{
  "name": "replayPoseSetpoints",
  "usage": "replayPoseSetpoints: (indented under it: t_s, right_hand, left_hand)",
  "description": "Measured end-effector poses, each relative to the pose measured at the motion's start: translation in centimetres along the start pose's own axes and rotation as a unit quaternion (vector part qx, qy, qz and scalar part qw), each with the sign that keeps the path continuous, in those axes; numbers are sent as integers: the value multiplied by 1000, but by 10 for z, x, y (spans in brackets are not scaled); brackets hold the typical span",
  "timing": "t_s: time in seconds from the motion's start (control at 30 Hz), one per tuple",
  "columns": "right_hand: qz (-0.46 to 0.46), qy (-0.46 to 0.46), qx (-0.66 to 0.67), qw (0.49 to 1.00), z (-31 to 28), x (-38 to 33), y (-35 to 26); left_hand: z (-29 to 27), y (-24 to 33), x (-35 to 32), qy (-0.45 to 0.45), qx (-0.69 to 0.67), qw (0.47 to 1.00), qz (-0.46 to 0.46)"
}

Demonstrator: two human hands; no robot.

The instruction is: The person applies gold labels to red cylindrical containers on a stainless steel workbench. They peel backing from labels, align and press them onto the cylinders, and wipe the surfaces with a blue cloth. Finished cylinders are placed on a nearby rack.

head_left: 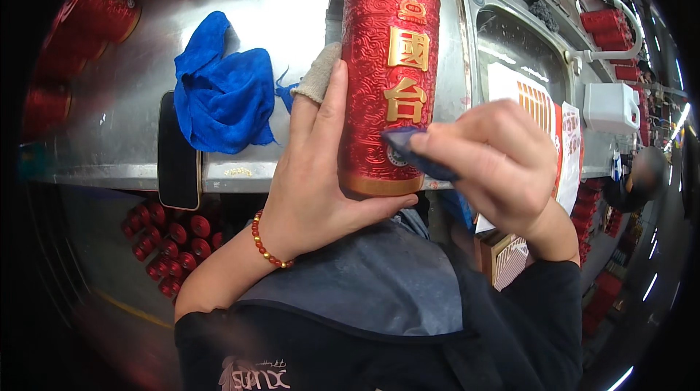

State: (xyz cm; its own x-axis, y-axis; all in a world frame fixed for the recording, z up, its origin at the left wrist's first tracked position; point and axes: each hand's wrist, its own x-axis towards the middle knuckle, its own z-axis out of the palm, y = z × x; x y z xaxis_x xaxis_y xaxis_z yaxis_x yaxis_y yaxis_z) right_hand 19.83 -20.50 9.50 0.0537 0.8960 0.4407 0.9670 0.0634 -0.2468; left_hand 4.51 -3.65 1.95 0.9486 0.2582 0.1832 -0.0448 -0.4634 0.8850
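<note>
A red embossed bottle (364, 84) with raised gold characters and a gold band at its base lies tilted in front of me, its clear neck pointing away. My left hand (313, 165) grips it along the left side and under the base, thumb across the bottom. One finger wears a beige cloth finger cover (319, 76). Pinched in my right hand (503, 161) is a dark blue cloth (419, 154), pressed against the lower front of the bottle below the gold characters. The rest of that cloth is partly hidden by my fingers.
A crumpled blue cloth (226, 99) lies on the metal table (292, 4) at left, partly over a dark phone (175, 165). More red bottles (102, 12) line the far left edge. At right are a sink (525, 44), papers (521, 92) and a white jug (611, 108).
</note>
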Motion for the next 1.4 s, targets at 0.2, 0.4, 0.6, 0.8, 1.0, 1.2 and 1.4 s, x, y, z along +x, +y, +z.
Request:
replayPoseSetpoints:
  t_s: [0.2, 0.4, 0.6, 0.8, 1.0, 1.2, 1.4]
  right_hand:
    - [-8, -49, 2, 999, -8, 9, 2]
    - [34, -75, 95, 992, -8, 28, 27]
    - [-83, -19, -49, 995, 4, 18, 4]
    - [100, 57, 139, 984, 11, 30, 52]
    - [-26, 3, 117, 993, 7, 7, 3]
    - [12, 87, -4, 996, 15, 18, 37]
    - [10, 36, 50, 998, 18, 35, 46]
  left_hand:
    - [0, -3, 1, 19, 16, 999, 31]
    - [-1, -7, 1, 14, 52, 997, 47]
    - [-6, -11, 8, -12, 33, 997, 66]
    - [-6, -12, 3, -19, 18, 999, 39]
    - [-8, -11, 11, -22, 45, 997, 55]
    - [-11, 3, 10, -49, 69, 996, 34]
    - [-8, 1, 5, -34, 85, 995, 26]
